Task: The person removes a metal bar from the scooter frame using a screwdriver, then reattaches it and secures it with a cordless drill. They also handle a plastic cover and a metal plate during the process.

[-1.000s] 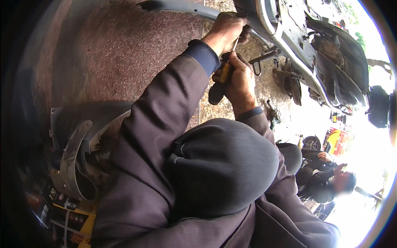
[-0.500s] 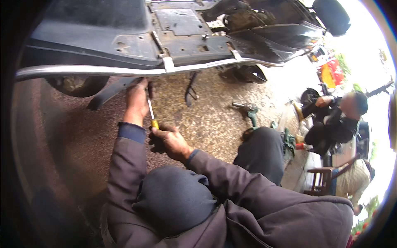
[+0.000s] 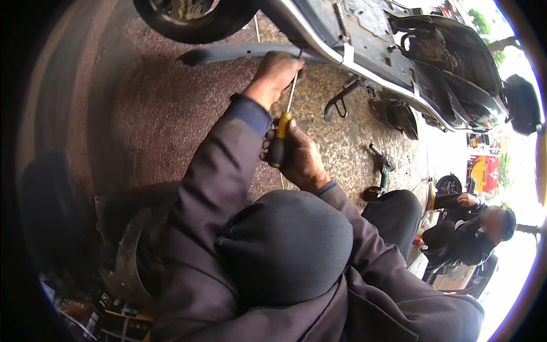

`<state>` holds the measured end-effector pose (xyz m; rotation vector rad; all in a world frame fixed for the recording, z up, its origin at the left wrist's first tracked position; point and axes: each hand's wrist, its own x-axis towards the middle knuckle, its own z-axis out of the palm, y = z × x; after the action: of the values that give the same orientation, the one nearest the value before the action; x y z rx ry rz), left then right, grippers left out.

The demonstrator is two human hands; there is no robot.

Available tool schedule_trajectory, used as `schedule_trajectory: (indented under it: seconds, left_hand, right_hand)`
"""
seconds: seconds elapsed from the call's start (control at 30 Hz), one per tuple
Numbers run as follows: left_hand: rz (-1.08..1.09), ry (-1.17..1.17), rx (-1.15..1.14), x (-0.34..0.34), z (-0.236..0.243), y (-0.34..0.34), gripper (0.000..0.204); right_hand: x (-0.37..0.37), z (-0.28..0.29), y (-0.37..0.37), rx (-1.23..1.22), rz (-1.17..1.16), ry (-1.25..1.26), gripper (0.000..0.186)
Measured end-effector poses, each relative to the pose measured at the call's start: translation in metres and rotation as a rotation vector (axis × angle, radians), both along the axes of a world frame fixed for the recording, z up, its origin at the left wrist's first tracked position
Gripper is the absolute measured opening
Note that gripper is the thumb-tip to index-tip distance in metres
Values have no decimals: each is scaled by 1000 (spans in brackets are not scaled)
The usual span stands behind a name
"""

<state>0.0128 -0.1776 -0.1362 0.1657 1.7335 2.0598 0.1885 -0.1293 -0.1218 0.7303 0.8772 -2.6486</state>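
Screwdriver (image 3: pixel 283 126) runs from your right hand (image 3: pixel 299 159), fingers wrapped tight round its yellow-and-black handle, up to the scooter's underside (image 3: pixel 364 34). Your left hand (image 3: pixel 276 74) closes over the shaft just below the grey panel (image 3: pixel 239 52), likely steadying the tip.

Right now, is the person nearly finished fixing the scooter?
Probably not. Loose parts already lie on the ground beside the tipped scooter. In hand: the right hand grips a yellow-and-black screwdriver, its tip up at the scooter's edge, where the left hand rests. The scooter's underside is open, so work remains.
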Motion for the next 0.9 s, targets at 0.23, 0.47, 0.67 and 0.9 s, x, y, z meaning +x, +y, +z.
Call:
schedule_trajectory:
  seconds: [0.23,0.47,0.67,0.9]
  left_hand:
    - [-11,3,85,-4,-12,0,7]
    - [80,13,-9,1,2,0,20]
    - [-154,-175,15,-9,0,-12,21]
    - [14,-98,-68,-6,4,-6,38]
  right_hand:
    - [0,-1,2,39,2,40,38]
    - [-4,-3,0,343,39,52,29]
    - [-8,4,2,98,-35,23,32]
    - [-13,12,-1,221,-44,71,28]
